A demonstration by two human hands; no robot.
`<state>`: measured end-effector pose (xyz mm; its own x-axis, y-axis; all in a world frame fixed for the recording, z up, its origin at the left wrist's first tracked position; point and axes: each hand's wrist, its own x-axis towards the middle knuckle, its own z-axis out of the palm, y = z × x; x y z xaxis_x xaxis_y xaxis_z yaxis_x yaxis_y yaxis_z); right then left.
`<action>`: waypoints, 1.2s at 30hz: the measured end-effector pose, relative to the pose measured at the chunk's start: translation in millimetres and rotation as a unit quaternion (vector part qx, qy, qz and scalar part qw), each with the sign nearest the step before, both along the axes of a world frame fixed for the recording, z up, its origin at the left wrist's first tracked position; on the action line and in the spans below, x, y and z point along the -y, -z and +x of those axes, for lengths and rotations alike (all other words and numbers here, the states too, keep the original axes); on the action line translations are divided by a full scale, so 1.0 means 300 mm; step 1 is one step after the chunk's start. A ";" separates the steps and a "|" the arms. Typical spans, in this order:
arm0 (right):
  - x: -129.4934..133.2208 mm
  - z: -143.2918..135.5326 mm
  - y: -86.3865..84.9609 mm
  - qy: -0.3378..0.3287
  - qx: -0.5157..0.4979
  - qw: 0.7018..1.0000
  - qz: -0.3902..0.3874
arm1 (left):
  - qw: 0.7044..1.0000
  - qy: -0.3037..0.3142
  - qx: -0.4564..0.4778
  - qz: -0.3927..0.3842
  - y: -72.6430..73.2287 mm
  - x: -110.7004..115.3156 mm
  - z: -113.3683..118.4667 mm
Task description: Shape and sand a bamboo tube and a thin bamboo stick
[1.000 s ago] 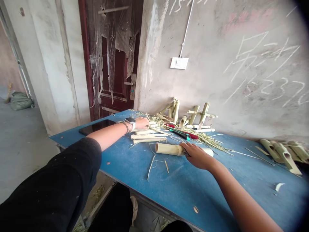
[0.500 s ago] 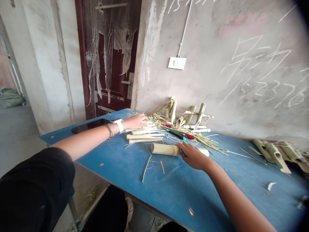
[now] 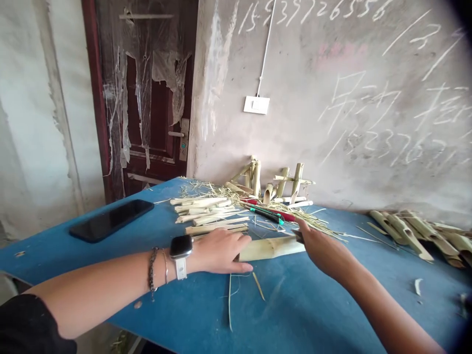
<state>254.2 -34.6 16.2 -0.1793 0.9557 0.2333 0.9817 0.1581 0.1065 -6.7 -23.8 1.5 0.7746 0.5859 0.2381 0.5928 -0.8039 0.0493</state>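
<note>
A pale bamboo tube (image 3: 271, 248) lies across the blue table (image 3: 295, 305) in front of me. My left hand (image 3: 223, 250), with a watch at the wrist, grips the tube's left end between thumb and fingers. Over its right end is my right hand (image 3: 320, 250), closed around something dark and small that I cannot make out. Several split bamboo sticks (image 3: 206, 216) lie behind my left hand. Beyond the tube, a tool with black and green handles (image 3: 267, 214) rests beside a red-handled one (image 3: 283, 216) on thin shavings.
A black phone (image 3: 112, 220) lies at the left of the table. Bamboo frames (image 3: 295, 182) stand against the wall at the back. More cut bamboo pieces (image 3: 416, 233) are piled at the right. Loose strips and shavings (image 3: 317, 221) are scattered behind the tube.
My left hand has moved from the sticks at the back to the tube's left end and taken hold of it. The view has shifted, showing the phone fully. My right hand remains at the tube's right end.
</note>
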 end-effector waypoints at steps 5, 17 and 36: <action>0.076 -0.159 -0.010 -0.266 -0.087 0.958 -0.057 | 0.991 0.095 -0.094 0.018 -0.084 0.013 -0.033; 0.025 -0.096 0.024 -0.282 -0.049 0.955 -0.084 | 0.968 0.131 -0.065 -0.202 -0.086 -0.087 -0.082; -0.062 0.038 0.048 -0.233 -0.018 0.972 -0.030 | 0.965 -0.239 -0.107 0.015 -0.373 -0.593 -0.157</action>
